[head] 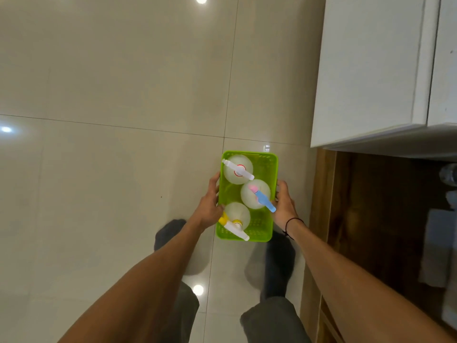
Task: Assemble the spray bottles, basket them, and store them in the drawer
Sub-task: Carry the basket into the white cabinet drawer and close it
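The basket (268, 169) was bright lime green with a fine perforated pattern, and the three bottles in it were translucent white. One sprayer head (238, 169) was white with a red ring, another (262, 198) pale blue with pink, the third (233, 227) white with yellow. The floor tiles (111, 95) were glossy beige with thin dark grout lines, the cabinet (371, 70) white, the wrist cord (290, 225) black.

Bare forearms without sleeves, a thin black cord bracelet (291, 225) on the right wrist, grey trousers (269, 323), dark socks (168, 233).
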`<state>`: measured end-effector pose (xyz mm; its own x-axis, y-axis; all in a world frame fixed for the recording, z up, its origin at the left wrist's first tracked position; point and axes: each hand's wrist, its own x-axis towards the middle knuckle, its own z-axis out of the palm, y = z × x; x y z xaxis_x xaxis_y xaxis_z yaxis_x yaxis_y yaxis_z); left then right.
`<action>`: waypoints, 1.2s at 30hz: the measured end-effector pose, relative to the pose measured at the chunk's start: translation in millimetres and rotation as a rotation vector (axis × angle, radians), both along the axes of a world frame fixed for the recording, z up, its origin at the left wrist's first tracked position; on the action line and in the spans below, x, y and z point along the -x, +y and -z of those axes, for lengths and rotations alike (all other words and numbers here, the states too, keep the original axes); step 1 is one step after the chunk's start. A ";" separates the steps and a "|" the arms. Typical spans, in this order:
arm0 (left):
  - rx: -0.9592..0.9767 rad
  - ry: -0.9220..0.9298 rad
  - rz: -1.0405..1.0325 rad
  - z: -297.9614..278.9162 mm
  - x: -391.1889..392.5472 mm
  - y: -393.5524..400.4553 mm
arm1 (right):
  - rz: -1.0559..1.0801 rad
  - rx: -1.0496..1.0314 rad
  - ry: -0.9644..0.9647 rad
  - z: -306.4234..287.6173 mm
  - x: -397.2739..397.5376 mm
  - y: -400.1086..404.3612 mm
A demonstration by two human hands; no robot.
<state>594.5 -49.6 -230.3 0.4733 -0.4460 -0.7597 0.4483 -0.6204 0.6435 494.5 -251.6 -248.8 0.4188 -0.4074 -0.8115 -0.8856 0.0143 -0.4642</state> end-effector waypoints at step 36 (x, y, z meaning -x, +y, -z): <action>-0.003 -0.059 -0.029 -272.7 -103.3 -122.0 | 0.484 0.156 -0.182 -253.3 -75.0 -69.2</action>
<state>697.9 -171.6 42.4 0.5299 -0.4292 -0.7314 0.4276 -0.6095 0.6675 569.5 -320.7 4.5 0.2816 -0.6984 -0.6580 -0.6997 0.3197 -0.6389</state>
